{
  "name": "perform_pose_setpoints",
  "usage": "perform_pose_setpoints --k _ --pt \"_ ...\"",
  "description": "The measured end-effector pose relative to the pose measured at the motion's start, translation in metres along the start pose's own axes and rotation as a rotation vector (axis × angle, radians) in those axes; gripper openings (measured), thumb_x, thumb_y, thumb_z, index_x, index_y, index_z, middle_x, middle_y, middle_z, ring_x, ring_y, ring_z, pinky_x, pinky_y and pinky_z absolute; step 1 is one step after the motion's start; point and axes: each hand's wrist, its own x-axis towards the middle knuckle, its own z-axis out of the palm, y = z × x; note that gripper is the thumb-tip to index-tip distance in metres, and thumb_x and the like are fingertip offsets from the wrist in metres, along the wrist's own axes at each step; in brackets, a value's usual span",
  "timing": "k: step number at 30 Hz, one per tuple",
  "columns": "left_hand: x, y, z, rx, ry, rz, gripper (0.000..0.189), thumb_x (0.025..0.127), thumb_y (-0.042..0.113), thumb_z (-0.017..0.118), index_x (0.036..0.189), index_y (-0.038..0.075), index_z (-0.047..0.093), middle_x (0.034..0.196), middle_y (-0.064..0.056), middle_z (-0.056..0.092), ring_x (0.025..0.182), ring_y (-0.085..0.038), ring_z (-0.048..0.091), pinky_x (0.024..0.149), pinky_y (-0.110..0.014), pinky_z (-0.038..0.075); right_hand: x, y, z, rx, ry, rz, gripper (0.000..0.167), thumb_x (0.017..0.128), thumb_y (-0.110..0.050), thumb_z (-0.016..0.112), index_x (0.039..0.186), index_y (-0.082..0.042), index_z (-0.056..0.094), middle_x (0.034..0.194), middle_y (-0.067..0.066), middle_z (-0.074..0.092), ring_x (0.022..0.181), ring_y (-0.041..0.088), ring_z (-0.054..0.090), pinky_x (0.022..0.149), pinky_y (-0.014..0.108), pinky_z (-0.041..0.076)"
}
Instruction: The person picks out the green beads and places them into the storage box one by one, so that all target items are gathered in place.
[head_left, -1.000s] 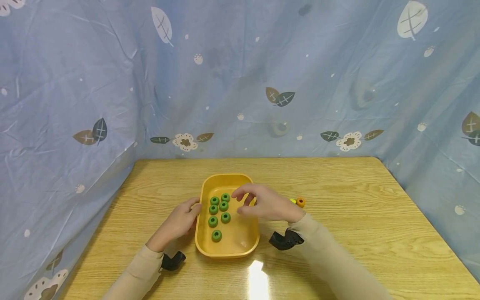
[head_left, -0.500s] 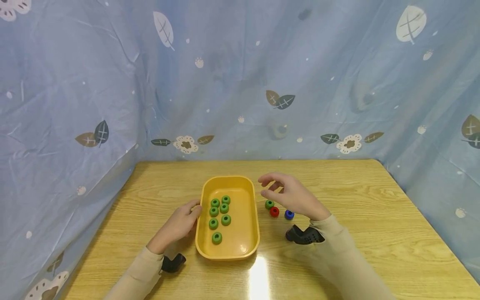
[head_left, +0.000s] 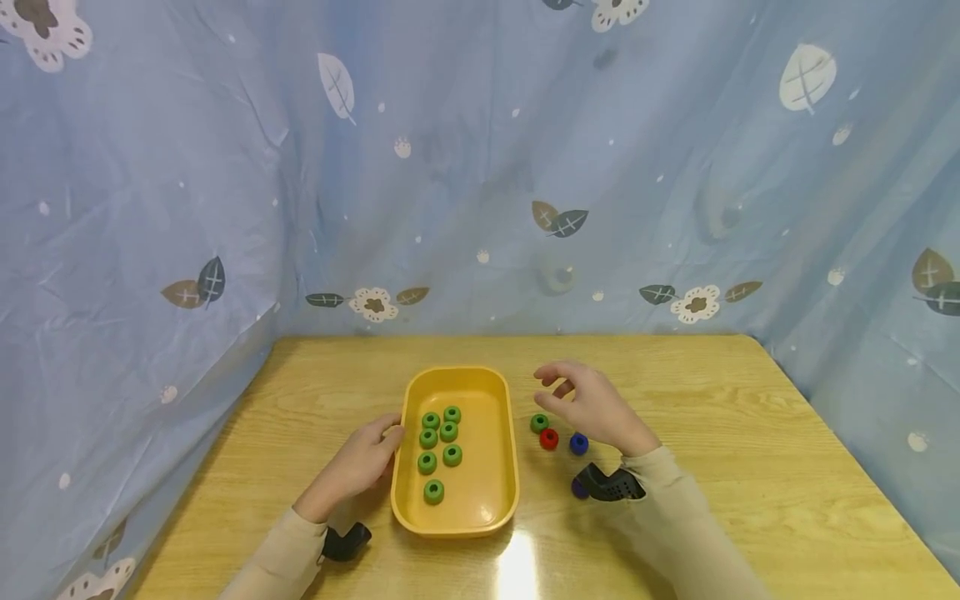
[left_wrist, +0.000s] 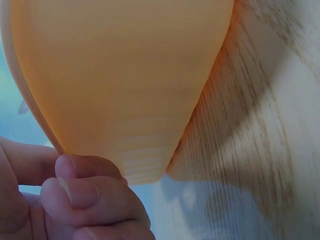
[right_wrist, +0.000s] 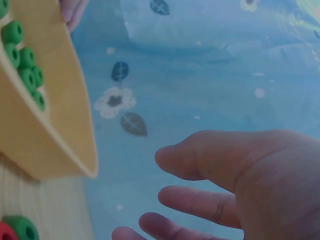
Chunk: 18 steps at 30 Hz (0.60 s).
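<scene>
My left hand holds the left wall of a yellow-orange plastic tray, thumb at the rim. In the left wrist view, the fingers curl against the outside of the tray wall. Several green ring-shaped beads lie in the tray's left half. Right of the tray, my right hand hovers over the table with thumb and fingers spread apart and nothing between them. Nearest to it are a green bead, a red bead and a blue bead.
A dark blue bead is partly hidden by the black wrist mount on the right arm. The wooden table reaches back to a blue patterned curtain. A bright reflection lies in front of the tray.
My right hand has moved right, from over the tray to over the loose beads, uncovering the green, red and blue ones. The left hand keeps its hold; the head view has tilted up slightly.
</scene>
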Motion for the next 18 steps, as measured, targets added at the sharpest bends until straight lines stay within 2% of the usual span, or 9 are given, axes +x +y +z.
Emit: perform_pose_setpoints --k 18 --pt "-0.0018 -0.0023 0.0017 0.040 0.021 0.026 0.045 0.114 0.030 0.040 0.154 0.013 0.050 0.058 -0.004 0.050 0.044 -0.015 0.038 0.044 -0.030 0.039 0.0006 0.0112 0.0074 -0.079 -0.002 0.077 0.035 0.098 -0.022 0.074 0.128 -0.005 0.069 0.124 0.014 0.069 0.092 0.022 0.067 0.076 0.034 0.057"
